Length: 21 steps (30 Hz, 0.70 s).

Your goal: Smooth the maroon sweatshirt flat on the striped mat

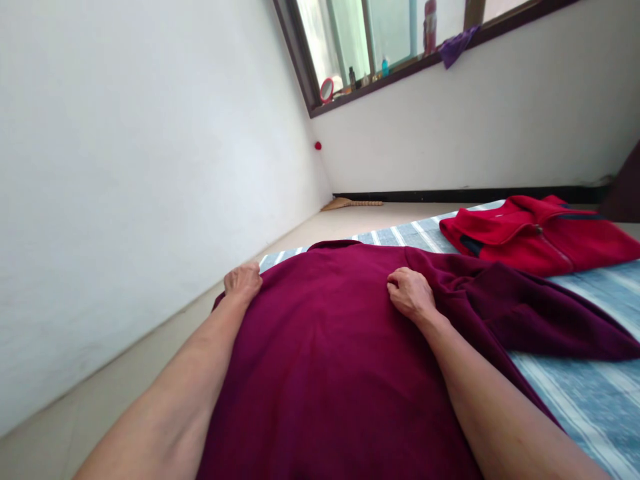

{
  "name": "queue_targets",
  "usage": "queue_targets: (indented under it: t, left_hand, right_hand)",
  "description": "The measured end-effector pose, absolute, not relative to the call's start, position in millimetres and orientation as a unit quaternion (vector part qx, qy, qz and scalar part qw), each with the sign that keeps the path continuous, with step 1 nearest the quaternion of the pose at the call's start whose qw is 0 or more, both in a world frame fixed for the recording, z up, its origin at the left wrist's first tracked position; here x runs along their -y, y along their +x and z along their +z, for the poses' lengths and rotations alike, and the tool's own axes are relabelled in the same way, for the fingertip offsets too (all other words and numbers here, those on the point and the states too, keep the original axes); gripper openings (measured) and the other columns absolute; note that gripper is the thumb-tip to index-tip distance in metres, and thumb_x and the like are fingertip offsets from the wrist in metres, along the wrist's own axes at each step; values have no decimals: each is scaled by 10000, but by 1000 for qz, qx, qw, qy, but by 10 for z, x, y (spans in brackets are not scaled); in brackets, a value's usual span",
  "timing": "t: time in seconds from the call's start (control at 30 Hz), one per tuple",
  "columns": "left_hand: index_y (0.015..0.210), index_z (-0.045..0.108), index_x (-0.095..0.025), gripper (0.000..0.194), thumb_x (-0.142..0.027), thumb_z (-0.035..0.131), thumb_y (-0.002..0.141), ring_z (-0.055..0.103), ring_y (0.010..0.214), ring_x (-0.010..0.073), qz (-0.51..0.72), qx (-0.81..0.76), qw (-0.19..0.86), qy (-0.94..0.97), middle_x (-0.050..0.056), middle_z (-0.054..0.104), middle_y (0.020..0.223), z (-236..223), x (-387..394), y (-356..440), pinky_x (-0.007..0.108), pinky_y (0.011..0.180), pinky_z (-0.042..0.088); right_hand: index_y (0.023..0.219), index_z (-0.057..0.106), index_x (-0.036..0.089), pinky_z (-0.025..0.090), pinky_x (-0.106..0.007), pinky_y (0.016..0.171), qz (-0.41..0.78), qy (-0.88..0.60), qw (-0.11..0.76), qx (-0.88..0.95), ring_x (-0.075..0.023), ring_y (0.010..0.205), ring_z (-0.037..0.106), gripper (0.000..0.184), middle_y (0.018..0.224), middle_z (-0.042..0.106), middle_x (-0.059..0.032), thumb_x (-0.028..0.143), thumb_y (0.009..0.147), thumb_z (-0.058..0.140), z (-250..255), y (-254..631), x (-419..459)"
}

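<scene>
A maroon long-sleeved top [320, 347] lies spread out before me, its collar end pointing away and one sleeve stretched to the right. My left hand [243, 279] is closed on the top's left shoulder edge, with the fingertips partly hidden. On the right shoulder area, my right hand [411, 292] rests with curled fingers that appear to pinch the cloth. Under the top is a blue bedsheet with white stripes [590, 393].
A folded red zip jacket [540, 233] lies at the right on the sheet. White wall [125, 147] rises close on the left. A broom [350, 203] lies on the floor beyond. The window sill holds a round mirror [327, 90], a bottle [430, 27] and a purple cloth [457, 48].
</scene>
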State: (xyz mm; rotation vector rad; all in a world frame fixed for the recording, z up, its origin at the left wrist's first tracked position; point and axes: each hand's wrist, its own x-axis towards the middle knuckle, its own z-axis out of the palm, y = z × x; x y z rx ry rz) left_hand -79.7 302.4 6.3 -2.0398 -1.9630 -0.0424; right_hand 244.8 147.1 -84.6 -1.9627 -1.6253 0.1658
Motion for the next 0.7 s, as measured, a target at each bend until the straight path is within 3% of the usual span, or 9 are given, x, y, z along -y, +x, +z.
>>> queue_targets:
  t: [0.17, 0.33, 0.4, 0.5, 0.7]
  left_hand:
    - [1028, 573, -86, 323, -258, 321, 920, 569, 959, 270, -42, 663, 198, -721, 146, 637, 976, 72, -2959, -762, 408, 800, 449]
    - [1119, 546, -111, 334, -261, 351, 893, 449, 1181, 301, -60, 603, 238, -759, 178, 549, 1210, 41, -2640, -664, 443, 981, 368]
    - [1110, 575, -160, 332, -232, 348, 879, 470, 1190, 243, -50, 559, 203, -803, 123, 568, 1232, -104, -2461, -648, 366, 1026, 356]
    - [1188, 567, -173, 411, -225, 316, 867, 495, 1208, 193, -41, 523, 68, -849, 84, 577, 1280, -406, -2244, -689, 319, 1057, 351]
    - [1397, 386, -174, 582, -461, 277, 903, 253, 1397, 252, 40, 586, -5, -810, 117, 320, 1503, -687, -2088, -757, 502, 1102, 228]
  right_hand:
    - [877, 717, 203, 363, -248, 833, 62, -738, 285, 609, -176, 947, 580, 243, 970, 677, -53, 211, 826, 479, -842, 2456, -1470]
    - [886, 715, 200, 365, -250, 825, 62, -737, 288, 608, -177, 947, 582, 245, 984, 675, -53, 214, 828, 477, -843, 2453, -1467]
    - [879, 715, 199, 363, -251, 830, 62, -736, 288, 610, -178, 949, 582, 244, 985, 675, -54, 215, 829, 477, -847, 2452, -1469]
    - [874, 716, 196, 364, -255, 834, 63, -735, 289, 610, -180, 947, 584, 242, 983, 674, -56, 219, 829, 478, -855, 2454, -1474]
    - [874, 716, 201, 370, -255, 828, 61, -735, 291, 609, -176, 936, 588, 240, 980, 676, -53, 214, 826, 481, -864, 2449, -1474]
